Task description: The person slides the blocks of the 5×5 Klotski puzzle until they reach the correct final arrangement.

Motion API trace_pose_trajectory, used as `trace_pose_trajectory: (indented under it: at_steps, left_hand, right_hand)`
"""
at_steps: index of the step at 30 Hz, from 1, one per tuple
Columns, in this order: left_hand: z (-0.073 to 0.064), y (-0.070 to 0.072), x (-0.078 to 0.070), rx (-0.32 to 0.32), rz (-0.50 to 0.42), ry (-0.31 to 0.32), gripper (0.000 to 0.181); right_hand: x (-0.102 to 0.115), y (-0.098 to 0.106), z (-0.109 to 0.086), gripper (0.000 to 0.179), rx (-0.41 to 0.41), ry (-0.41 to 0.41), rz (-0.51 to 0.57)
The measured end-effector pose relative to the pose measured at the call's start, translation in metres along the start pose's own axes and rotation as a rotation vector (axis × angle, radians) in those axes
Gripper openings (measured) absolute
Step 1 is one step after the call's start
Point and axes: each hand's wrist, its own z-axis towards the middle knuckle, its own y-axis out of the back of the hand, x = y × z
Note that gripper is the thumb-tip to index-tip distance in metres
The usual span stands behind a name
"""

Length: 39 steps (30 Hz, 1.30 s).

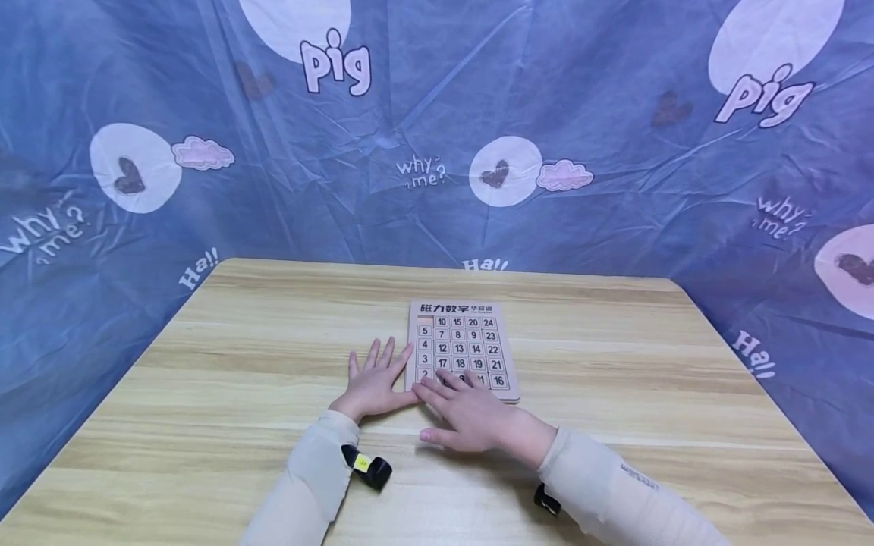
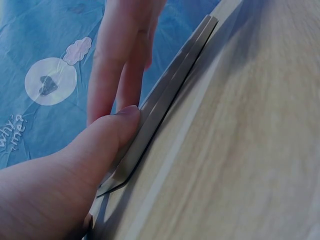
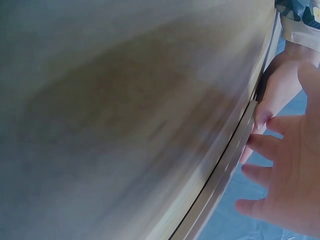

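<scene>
A number sliding puzzle (image 1: pixel 459 349) lies flat on the table, its top-left slot without a tile and its title printed along the far edge. My left hand (image 1: pixel 372 387) is spread at its left side, index fingertip by the left edge and thumb at the near left corner. In the left wrist view the left thumb (image 2: pixel 107 130) rests on the puzzle's rim (image 2: pixel 160 105). Over the bottom row of tiles reaches my right hand (image 1: pixel 478 417), fingers extended and partly hiding some numbers. Its index fingertip comes close to the left thumb.
The wood-grain table (image 1: pixel 273 334) has its far edge against a blue printed cloth (image 1: pixel 423 106), which also hangs at both sides. A black strap piece (image 1: pixel 372 469) sits at the left wrist, and another dark piece (image 1: pixel 547 500) shows under the right sleeve.
</scene>
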Motion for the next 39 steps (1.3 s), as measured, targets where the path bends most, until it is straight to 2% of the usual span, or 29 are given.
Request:
trace_pose_trajectory:
  at_steps: [13, 23, 30, 39]
  left_hand:
    - [0.001, 0.0, 0.001, 0.002, -0.017, -0.002, 0.087]
    - [0.0, 0.0, 0.0, 0.006, -0.006, 0.007, 0.088]
    - [-0.001, 0.001, -0.001, -0.006, -0.026, 0.008, 0.089]
    - [-0.001, 0.001, -0.001, 0.004, -0.037, 0.015, 0.091]
  right_hand:
    - [-0.008, 0.0, 0.012, 0.068, 0.022, -0.053, -0.012]
    - [-0.01, 0.002, 0.012, 0.067, 0.015, -0.063, -0.01]
    - [-0.019, 0.007, -0.006, 0.065, -0.026, -0.093, 0.02]
    - [-0.043, 0.008, -0.048, 0.064, -0.106, -0.163, 0.011]
